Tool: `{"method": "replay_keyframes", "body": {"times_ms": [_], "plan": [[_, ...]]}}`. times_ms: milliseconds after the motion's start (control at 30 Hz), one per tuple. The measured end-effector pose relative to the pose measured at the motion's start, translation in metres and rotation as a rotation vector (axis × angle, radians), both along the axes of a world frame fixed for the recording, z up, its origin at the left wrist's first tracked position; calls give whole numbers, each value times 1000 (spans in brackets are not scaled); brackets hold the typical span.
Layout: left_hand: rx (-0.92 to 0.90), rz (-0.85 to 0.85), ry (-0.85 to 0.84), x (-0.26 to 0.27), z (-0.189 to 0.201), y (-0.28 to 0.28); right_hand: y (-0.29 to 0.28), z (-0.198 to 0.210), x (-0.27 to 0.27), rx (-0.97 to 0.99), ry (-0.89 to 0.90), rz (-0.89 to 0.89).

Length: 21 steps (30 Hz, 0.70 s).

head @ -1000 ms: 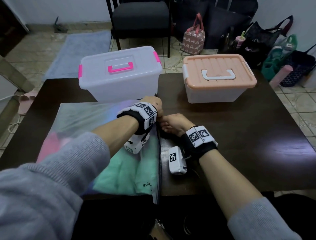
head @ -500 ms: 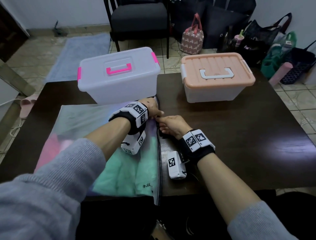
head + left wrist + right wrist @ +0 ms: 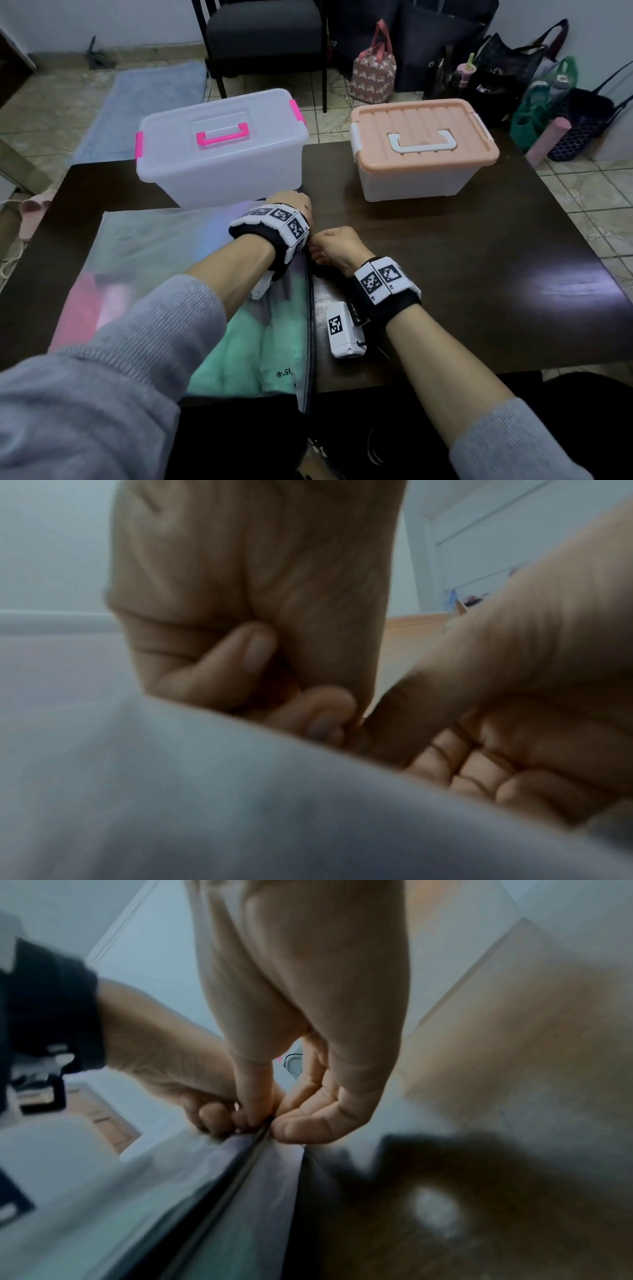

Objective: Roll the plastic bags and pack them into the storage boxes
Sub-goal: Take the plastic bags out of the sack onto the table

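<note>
Large clear plastic bag (image 3: 164,260) lying flat on the dark tabletop (image 3: 479,260), spread from 9 to 6 o'clock, with pink and mint-green fabric showing through the film. Dark zip strip (image 3: 310,325) running along its right edge, toward 6 o'clock. Left hand (image 3: 291,205) at the far end of that strip, fingers curled — pinching the bag's edge, as the right wrist view (image 3: 192,1085) shows. Right hand (image 3: 337,245) just beside it, touching; thumb and fingertips (image 3: 301,1129) closed in a pinch grip on the zip strip (image 3: 240,1172). Left wrist view blurred — possibly a small slider between the fingers, cannot tell.

Two storage boxes standing closed at the far side of the tabletop, well apart from each other: translucent white box (image 3: 219,154) with pink handle and latches at 11 o'clock, touching or nearly touching the bag's far edge; box with a peach lid (image 3: 421,150) and white handle at 1 o'clock.
</note>
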<state>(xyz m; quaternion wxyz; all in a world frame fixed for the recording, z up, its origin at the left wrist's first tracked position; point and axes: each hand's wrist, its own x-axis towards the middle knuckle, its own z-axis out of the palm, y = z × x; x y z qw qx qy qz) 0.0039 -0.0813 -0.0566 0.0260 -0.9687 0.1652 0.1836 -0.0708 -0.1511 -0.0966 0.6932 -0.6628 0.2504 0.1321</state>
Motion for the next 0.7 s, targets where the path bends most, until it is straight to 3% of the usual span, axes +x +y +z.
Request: {"method": "replay_keyframes", "body": {"times_ms": [267,467,700], "plan": [[-124,37,85,10,-2,6,5,-1,7,-285,-59,-25],[-152,70,50,6,-9,2,-5,0,3,-195,-24,38],[-195,92,9,1,-8,2,-3,-6,4,-88,10,-8]]}}
